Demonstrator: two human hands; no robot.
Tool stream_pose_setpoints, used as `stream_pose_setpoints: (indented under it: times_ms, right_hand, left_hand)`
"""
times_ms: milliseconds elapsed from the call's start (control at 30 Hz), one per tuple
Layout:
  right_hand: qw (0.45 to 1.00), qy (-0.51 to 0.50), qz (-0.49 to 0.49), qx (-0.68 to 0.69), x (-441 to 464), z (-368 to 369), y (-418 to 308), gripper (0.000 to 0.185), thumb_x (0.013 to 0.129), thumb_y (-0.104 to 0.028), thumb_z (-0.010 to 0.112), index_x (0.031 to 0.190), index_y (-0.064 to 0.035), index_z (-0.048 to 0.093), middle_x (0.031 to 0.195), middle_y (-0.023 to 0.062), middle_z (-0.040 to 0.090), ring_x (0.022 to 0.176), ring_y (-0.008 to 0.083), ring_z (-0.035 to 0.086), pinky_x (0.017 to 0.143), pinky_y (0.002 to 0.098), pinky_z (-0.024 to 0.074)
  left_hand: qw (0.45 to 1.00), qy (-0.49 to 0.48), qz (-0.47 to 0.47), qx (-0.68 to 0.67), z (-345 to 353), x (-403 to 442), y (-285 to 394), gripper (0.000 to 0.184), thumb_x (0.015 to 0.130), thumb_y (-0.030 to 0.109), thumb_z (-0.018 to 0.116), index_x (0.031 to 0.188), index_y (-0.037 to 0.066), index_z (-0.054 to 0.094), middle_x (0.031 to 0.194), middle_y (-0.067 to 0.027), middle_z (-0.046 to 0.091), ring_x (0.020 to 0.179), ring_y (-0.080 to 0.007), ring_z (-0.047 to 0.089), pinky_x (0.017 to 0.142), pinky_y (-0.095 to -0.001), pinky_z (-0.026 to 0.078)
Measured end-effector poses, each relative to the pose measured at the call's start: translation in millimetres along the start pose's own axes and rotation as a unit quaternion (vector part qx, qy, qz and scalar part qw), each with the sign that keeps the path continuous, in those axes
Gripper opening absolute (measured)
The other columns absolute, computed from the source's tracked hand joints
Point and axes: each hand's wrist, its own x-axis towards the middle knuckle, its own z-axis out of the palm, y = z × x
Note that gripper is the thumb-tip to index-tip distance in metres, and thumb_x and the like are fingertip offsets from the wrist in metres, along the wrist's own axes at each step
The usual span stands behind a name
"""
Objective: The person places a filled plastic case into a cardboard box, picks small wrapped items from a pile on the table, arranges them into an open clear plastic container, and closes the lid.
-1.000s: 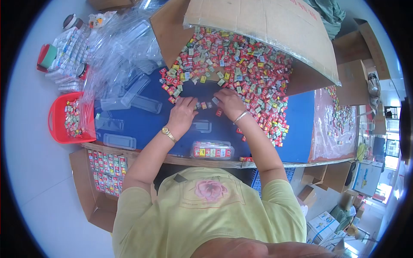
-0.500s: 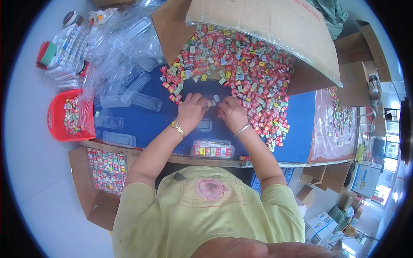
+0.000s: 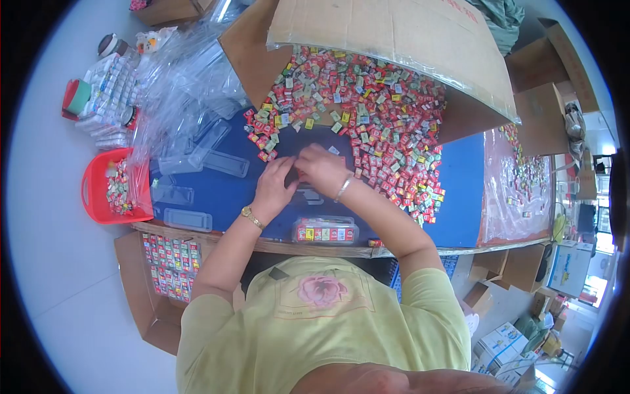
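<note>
My left hand (image 3: 273, 187), with a gold watch at its wrist, is curled with thumb and fingers turned toward my right hand (image 3: 321, 169), which wears a bracelet. The two hands meet over the blue table top (image 3: 262, 220). My right fingers are pinched together beside a bit of red; what either hand holds is mostly hidden. Just below them lies a clear plastic tray (image 3: 310, 196), partly covered. Nearer my body sits a clear pack (image 3: 325, 230) filled with a row of small coloured boxes. One small pale box (image 3: 333, 150) lies beyond my right hand.
A tipped cardboard box (image 3: 394, 33) spills a heap of small boxes (image 3: 387, 125) across the table. Clear plastic trays (image 3: 226, 164) lie at left, beside a red basket (image 3: 95, 197). Below the left edge stands a carton (image 3: 134, 289) with filled packs.
My right hand has moved left, close against my left hand. My left hand has shifted slightly left and toward my body. The view has tilted a little.
</note>
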Motion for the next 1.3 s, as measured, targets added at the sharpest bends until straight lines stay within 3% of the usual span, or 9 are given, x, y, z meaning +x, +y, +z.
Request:
stream_pose_setpoints:
  times_ms: [100, 167, 233, 467, 633, 867, 1033, 1133, 1300]
  right_hand:
    - [0.999, -0.051, 0.004, -0.015, 9.2, 3.3, 2.5, 0.034, 0.068, -0.015, 0.083, 0.100, -0.0121, 0.072, 0.102, 0.0059, 0.064, 0.107, 0.0279, 0.060, 0.088, 0.0372, 0.0535]
    - [0.997, -0.080, 0.005, -0.023, 10.5, 1.6, 7.1, 0.036, 0.068, -0.015, 0.083, 0.102, -0.0129, 0.073, 0.103, 0.0057, 0.064, 0.109, 0.0275, 0.059, 0.089, 0.0351, 0.0537]
    - [0.995, 0.016, 0.061, -0.078, -2.7, -9.9, 23.4, 0.042, 0.069, -0.014, 0.083, 0.108, -0.0126, 0.072, 0.107, 0.0064, 0.065, 0.114, 0.0282, 0.059, 0.093, 0.0355, 0.0537]
    - [0.981, -0.091, 0.168, -0.040, -33.9, -38.2, 49.2, 0.055, 0.071, -0.010, 0.084, 0.123, -0.0131, 0.066, 0.119, 0.0075, 0.063, 0.116, 0.0303, 0.060, 0.097, 0.0406, 0.0530]
    - [0.990, -0.037, 0.132, -0.036, -46.5, -35.8, 49.6, 0.046, 0.081, -0.011, 0.076, 0.126, -0.0113, 0.065, 0.114, 0.0110, 0.065, 0.114, 0.0342, 0.062, 0.093, 0.0435, 0.0545]
    - [0.967, -0.059, 0.233, -0.089, -49.4, -29.1, 52.1, 0.040, 0.085, -0.005, 0.067, 0.124, -0.0136, 0.066, 0.118, 0.0098, 0.062, 0.117, 0.0320, 0.062, 0.094, 0.0420, 0.0553]
    - [0.973, 0.019, 0.196, -0.123, -42.3, -26.9, 57.3, 0.037, 0.086, -0.006, 0.062, 0.122, -0.0144, 0.068, 0.118, 0.0069, 0.064, 0.118, 0.0296, 0.060, 0.096, 0.0402, 0.0543]
    - [0.981, 0.029, 0.091, -0.168, -35.9, -30.8, 55.8, 0.043, 0.077, -0.004, 0.073, 0.118, -0.0108, 0.068, 0.115, 0.0049, 0.065, 0.116, 0.0273, 0.060, 0.098, 0.0397, 0.0526]
    - [0.985, -0.034, 0.084, -0.147, -34.1, -30.0, 60.8, 0.043, 0.074, -0.004, 0.076, 0.116, -0.0128, 0.069, 0.118, 0.0021, 0.064, 0.119, 0.0253, 0.057, 0.101, 0.0380, 0.0503]
  left_hand:
    - [0.996, -0.034, -0.087, 0.007, 1.6, -6.0, -10.8, 0.056, 0.076, 0.007, 0.081, 0.129, 0.004, 0.063, 0.125, -0.0152, 0.064, 0.107, -0.0347, 0.065, 0.092, -0.0400, 0.056]
    - [0.997, -0.028, -0.066, 0.035, -2.2, -5.0, -6.6, 0.056, 0.076, 0.007, 0.081, 0.129, 0.004, 0.063, 0.124, -0.0149, 0.064, 0.108, -0.0344, 0.065, 0.093, -0.0402, 0.056]
    - [0.996, -0.015, -0.029, 0.087, -4.9, -3.5, 0.1, 0.056, 0.075, 0.007, 0.082, 0.128, 0.004, 0.063, 0.122, -0.0144, 0.064, 0.110, -0.0337, 0.064, 0.094, -0.0408, 0.055]
    - [0.993, -0.069, 0.005, 0.101, 7.0, 18.9, 2.4, 0.050, 0.073, 0.010, 0.083, 0.121, 0.004, 0.068, 0.119, -0.0112, 0.065, 0.110, -0.0319, 0.062, 0.094, -0.0423, 0.054]
    - [0.992, -0.073, 0.010, 0.101, 8.2, 23.4, 10.1, 0.046, 0.073, 0.010, 0.083, 0.117, 0.005, 0.070, 0.117, -0.0085, 0.064, 0.107, -0.0304, 0.062, 0.090, -0.0418, 0.055]
    - [0.988, -0.082, 0.004, 0.132, 9.4, 31.6, 18.5, 0.045, 0.074, 0.011, 0.083, 0.117, 0.006, 0.070, 0.113, -0.0069, 0.063, 0.106, -0.0287, 0.061, 0.086, -0.0402, 0.056]
    - [0.987, -0.090, -0.010, 0.133, 13.3, 30.3, 20.0, 0.038, 0.076, 0.014, 0.081, 0.112, 0.007, 0.069, 0.115, -0.0080, 0.061, 0.110, -0.0303, 0.059, 0.089, -0.0414, 0.056]
    - [0.987, -0.084, -0.012, 0.136, 12.0, 29.9, 23.2, 0.039, 0.076, 0.015, 0.081, 0.112, 0.007, 0.069, 0.115, -0.0079, 0.061, 0.110, -0.0302, 0.059, 0.088, -0.0416, 0.056]
    - [0.987, -0.072, -0.011, 0.145, 13.7, 29.4, 22.8, 0.042, 0.074, 0.016, 0.083, 0.114, 0.007, 0.071, 0.113, -0.0057, 0.062, 0.106, -0.0275, 0.060, 0.084, -0.0400, 0.056]
